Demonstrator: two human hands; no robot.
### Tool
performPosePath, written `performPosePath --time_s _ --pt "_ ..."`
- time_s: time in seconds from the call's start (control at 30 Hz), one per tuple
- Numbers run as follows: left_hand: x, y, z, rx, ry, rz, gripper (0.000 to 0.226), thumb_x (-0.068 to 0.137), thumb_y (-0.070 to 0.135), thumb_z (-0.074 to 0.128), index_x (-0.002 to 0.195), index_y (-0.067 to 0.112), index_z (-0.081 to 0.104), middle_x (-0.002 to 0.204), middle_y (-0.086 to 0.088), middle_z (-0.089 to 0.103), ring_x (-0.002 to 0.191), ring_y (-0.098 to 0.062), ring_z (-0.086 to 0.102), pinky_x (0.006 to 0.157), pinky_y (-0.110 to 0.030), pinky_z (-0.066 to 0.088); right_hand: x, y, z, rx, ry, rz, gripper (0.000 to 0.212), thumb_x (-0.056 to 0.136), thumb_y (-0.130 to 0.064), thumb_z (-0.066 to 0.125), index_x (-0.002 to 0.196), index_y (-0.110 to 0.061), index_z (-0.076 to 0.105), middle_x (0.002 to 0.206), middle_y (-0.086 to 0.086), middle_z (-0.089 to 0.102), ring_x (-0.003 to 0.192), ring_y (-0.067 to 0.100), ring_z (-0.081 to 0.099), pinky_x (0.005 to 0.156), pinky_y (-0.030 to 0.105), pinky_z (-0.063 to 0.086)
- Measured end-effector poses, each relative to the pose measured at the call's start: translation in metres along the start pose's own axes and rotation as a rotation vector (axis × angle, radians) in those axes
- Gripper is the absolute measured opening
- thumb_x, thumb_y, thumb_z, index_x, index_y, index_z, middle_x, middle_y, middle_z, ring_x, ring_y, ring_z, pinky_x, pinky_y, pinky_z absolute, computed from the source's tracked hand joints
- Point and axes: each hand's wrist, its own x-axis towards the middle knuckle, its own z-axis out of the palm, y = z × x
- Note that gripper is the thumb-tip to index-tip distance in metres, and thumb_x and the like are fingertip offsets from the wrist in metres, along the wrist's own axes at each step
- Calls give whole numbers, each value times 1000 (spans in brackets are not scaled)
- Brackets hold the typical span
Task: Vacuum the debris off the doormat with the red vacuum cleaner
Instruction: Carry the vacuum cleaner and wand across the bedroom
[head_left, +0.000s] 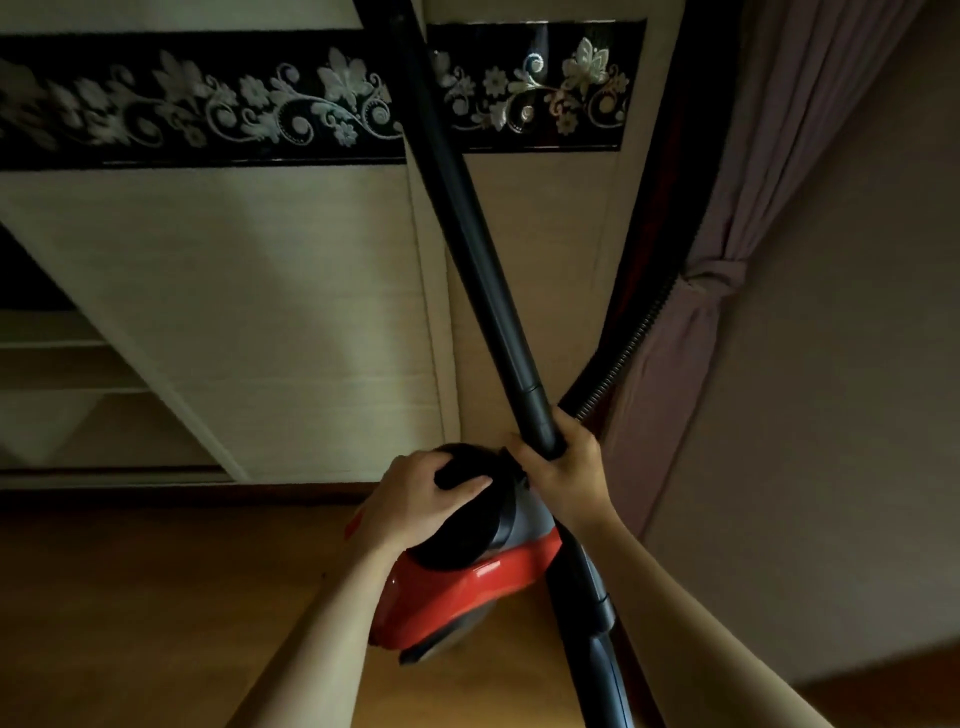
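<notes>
1. The red vacuum cleaner (467, 587) sits low in the room, at about 6 o'clock, tilted over the wooden floor (130, 597); I cannot tell whether it rests there or hangs lifted
2. Its shell is glossy hard red plastic, rounded, with a black domed top (457, 525) and a grey collar. It looks stiff, smooth and moderately heavy for one hand, so the moulded black top is the sensible hold rather than the slick red sides
3. The left hand (415, 499) holds that black top, fingers (415, 463) curled over it and the thumb pressed along its front edge
4. The right hand (566, 467), just at 2 o'clock of the body, is wrapped tight round the lower end of the wand (467, 234), fingers closed together about the tube
5. The wand is a long rigid black tube running up toward 11 o'clock. It is likely light but unwieldy, best steered from near the joint
6. A ribbed black hose (628, 343) curves off toward 1 o'clock, soft and springy, and apt to drag or snag
7. Behind stand pale wardrobe doors (260, 312) with a dark floral band (208, 104); at 3 o'clock hangs a tied mauve curtain (727, 260)
8. No doormat is in view
</notes>
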Motion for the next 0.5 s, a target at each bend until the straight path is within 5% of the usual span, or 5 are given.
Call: performPosePath --time_s 0.33,0.43,0.5 --pt "-72 -8 -40 41 261 -272 36 79 56 72 73 20 70 65 15 69 67 6 64 56 -24 48 -13 -30 39 121 -296 -80 36 78 -47 75 80 -15 58 64 18 57 59 40 58 54 54 50" --pt "-95 -19 -52 71 353 -351 36 78 51 76 59 25 62 55 19 60 57 7 57 50 -14 36 -20 -46 59 207 -385 -86 26 83 -32 77 81 -12 60 68 21 57 62 39 59 56 51 52" --pt "-111 -29 -61 59 417 -385 34 76 55 75 64 24 67 58 17 63 61 1 63 53 -20 43 -23 -56 74 251 -445 -88 19 88 -17 76 84 -7 60 66 18 58 57 33 57 51 42 50"
